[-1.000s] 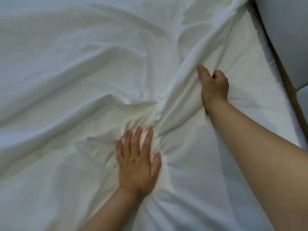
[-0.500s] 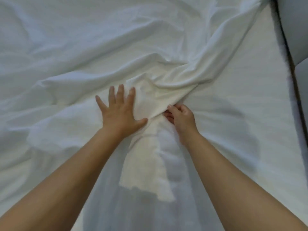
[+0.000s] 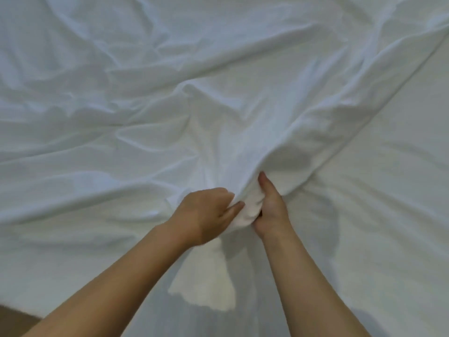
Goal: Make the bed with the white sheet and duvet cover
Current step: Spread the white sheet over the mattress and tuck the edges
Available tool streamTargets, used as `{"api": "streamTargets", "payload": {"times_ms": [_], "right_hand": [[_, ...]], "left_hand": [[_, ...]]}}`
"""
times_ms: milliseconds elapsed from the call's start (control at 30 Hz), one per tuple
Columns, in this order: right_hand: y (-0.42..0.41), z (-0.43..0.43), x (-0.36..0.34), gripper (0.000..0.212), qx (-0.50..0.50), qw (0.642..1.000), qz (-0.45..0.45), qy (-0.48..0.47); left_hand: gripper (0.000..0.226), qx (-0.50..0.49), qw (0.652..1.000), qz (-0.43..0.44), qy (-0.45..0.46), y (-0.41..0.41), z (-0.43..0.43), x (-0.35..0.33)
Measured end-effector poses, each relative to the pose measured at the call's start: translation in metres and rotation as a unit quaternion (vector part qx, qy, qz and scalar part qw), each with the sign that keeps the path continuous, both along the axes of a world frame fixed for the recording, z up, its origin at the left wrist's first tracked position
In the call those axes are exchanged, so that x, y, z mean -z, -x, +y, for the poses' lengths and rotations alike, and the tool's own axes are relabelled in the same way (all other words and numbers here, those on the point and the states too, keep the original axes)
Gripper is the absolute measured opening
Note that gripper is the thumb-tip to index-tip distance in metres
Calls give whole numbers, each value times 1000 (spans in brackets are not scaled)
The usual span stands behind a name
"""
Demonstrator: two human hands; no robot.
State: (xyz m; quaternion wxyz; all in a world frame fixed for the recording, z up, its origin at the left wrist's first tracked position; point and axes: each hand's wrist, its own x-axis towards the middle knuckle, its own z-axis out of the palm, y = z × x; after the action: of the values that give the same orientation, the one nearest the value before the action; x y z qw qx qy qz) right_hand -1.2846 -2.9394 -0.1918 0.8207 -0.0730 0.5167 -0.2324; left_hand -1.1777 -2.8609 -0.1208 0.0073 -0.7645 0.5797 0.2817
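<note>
Head view, left hand (image 3: 206, 212) and right hand (image 3: 270, 211) each gripping bunched white fabric (image 3: 246, 207)

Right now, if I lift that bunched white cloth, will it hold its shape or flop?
Probably floppy: the cloth bunches in folds between the left hand and right hand. Likely light, since a pinch lifts it into a ridge. Pulling probably drags far wrinkles along.

The sheet (image 3: 145, 69) is white cloth, matt and soft, with many creases. At 3 o'clock it lies smoother. At 7 o'clock is a matt brown patch (image 3: 12, 321).
</note>
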Motion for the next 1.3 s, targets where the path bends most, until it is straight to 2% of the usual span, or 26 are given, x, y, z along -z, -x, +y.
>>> {"api": "streamTargets", "payload": {"times_ms": [67, 133, 167, 200, 233, 267, 300, 333, 400, 467, 533, 600, 667, 700, 767, 800, 833, 900, 933, 967, 1000, 1067, 1100, 1133, 1200, 1300], "right_hand": [[10, 18, 4, 38, 58, 998, 33, -5], [17, 33, 1, 37, 92, 993, 70, 3], [19, 40, -1, 35, 98, 992, 76, 8], [21, 48, -5, 31, 98, 993, 63, 17], [21, 56, -10, 28, 90, 995, 45, 23], [20, 64, -18, 27, 74, 997, 22, 22], [17, 74, -24, 34, 43, 999, -3, 18], [14, 84, -31, 50, 1, 1000, -24, 18], [9, 101, -35, 74, -69, 996, -53, 22], [3, 105, -44, 65, -71, 996, -43, 42], [2, 98, -55, 50, -34, 996, 21, 82], [11, 86, -67, 27, 45, 994, 59, 75], [23, 80, -77, 29, 100, 993, 56, 31], [27, 81, -81, 36, 99, 993, 57, 7], [30, 87, -91, 39, 71, 995, 52, -37], [32, 90, -95, 38, 60, 996, 44, -46], [35, 91, -98, 37, 56, 997, 37, -37], [41, 97, -104, 42, 66, 998, -5, 9], [43, 100, -106, 44, 68, 997, -24, 32], [44, 107, -105, 47, 52, 997, -19, 58], [44, 116, -104, 50, 20, 996, -8, 83], [41, 136, -95, 67, -61, 990, -11, 125], [39, 145, -91, 75, -81, 987, -28, 135], [36, 153, -90, 78, -87, 986, -36, 137], [34, 163, -89, 66, -79, 989, -24, 125], [37, 167, -89, 23, -107, 985, 34, 129]], "left_hand": [[41, -13, 1000, 28, -2, -21, 24, 0], [77, -5, 998, 0, -68, -47, 46, 9], [86, 2, 994, -19, -111, -54, 54, 17], [78, 8, 991, -33, -127, -57, 62, 24], [56, 8, 993, -43, -112, -55, 68, 29], [36, -10, 997, -32, -72, -51, 73, 31], [34, -50, 999, 7, -15, -45, 74, 31], [39, -92, 994, 60, 22, -39, 74, 28], [45, -161, 969, 166, 86, -31, 71, 13], [45, -231, 934, 216, 164, -39, 65, -4], [43, -291, 902, 206, 244, -60, 59, -17], [34, -282, 910, 138, 272, -75, 57, -23], [28, -191, 925, 98, 313, -73, 64, -26], [36, -105, 936, 90, 325, -64, 72, -28], [64, 64, 955, 55, 285, -38, 95, -18], [68, 117, 962, 32, 244, -26, 106, -9], [58, 135, 971, 20, 197, -16, 114, -1], [23, 65, 990, 53, 110, -4, 119, 6], [21, -7, 991, 119, 68, -1, 117, 4], [26, -72, 976, 203, 41, 2, 114, 0], [29, -135, 943, 304, 28, 6, 108, -7], [28, -237, 854, 463, 10, 17, 95, -30], [26, -271, 819, 505, 0, 22, 87, -39], [25, -292, 803, 519, -1, 28, 81, -43], [28, -302, 810, 503, 11, 36, 69, -45], [27, -308, 814, 491, 19, 41, 60, -42]]}}
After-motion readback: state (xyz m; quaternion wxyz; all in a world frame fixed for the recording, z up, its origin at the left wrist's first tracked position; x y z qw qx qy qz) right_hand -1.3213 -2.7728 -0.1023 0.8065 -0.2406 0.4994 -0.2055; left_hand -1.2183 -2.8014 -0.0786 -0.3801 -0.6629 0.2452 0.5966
